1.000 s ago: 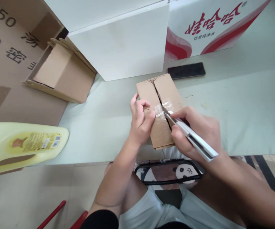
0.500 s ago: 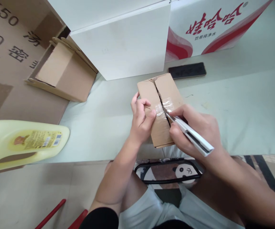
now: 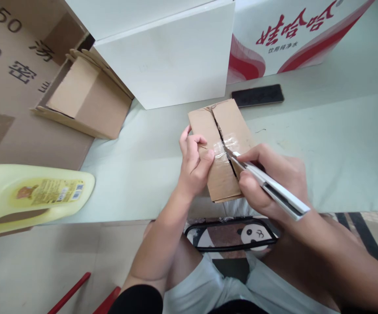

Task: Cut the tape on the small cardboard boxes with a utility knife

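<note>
- On the pale green tablecloth (image 3: 136, 174), near its front edge: small cardboard box (image 3: 223, 174), slightly turned, with a dark slit between its top flaps. Cannot tell whether its base fully rests on the cloth.
- Clear tape (image 3: 220, 148) spans the slit midway.
- Left hand (image 3: 194, 168): thumb pressed on the top face beside the tape, fingers curled at the left edge, clamped on the box.
- Right hand (image 3: 279, 168): thumb and forefinger pinched around a white knife (image 3: 274, 185), its blade at the slit by the tape; remaining fingers largely hidden.
- Phone (image 3: 257, 95) lies just beyond the box.
- Handling (judged): probably light, contents unseen; walls stiff, flaps likely to give along the slit; bare card grips well, tape slicker.
- Best hold: opposite long sides, fingers off the slit.
</note>
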`<state>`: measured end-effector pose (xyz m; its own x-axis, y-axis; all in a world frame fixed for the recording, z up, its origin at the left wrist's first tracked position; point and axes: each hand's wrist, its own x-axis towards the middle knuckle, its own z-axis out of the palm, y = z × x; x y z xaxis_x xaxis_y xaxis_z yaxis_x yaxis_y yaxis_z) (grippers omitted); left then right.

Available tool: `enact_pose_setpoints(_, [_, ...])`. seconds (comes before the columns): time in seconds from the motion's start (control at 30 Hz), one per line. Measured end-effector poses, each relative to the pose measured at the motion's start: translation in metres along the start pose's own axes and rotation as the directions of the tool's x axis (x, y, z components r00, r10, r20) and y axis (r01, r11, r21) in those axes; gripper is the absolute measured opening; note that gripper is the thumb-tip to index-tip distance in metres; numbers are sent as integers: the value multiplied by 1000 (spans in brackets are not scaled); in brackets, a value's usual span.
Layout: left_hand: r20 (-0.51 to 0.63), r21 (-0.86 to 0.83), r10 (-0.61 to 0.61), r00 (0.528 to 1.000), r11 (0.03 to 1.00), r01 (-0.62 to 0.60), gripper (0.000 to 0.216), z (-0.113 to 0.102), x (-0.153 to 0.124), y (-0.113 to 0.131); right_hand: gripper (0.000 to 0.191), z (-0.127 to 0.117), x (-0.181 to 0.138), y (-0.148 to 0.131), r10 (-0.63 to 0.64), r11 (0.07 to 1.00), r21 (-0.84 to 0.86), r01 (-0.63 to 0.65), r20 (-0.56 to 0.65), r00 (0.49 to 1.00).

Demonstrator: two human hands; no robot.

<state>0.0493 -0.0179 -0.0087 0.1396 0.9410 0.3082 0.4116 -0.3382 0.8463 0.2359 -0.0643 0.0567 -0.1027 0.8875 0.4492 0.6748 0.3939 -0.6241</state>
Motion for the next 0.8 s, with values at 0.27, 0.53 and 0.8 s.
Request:
enact_pose_setpoints(0.27, [10, -28, -11, 1000, 1000, 11, 47, 0, 0, 1, 9, -2, 4, -2, 12, 999, -48, -9, 59, 998])
enact_pose_setpoints(0.53, [9, -33, -6, 1000, 999, 7, 44, 0, 0, 1, 11, -1, 1, -1, -11, 1000, 27, 11, 6, 1000])
enact_pose_setpoints(0.8, [0, -55, -15, 1000, 998, 15, 37, -1, 0, 3, 9, -2, 1, -2, -8, 999, 42, 8, 8, 1000])
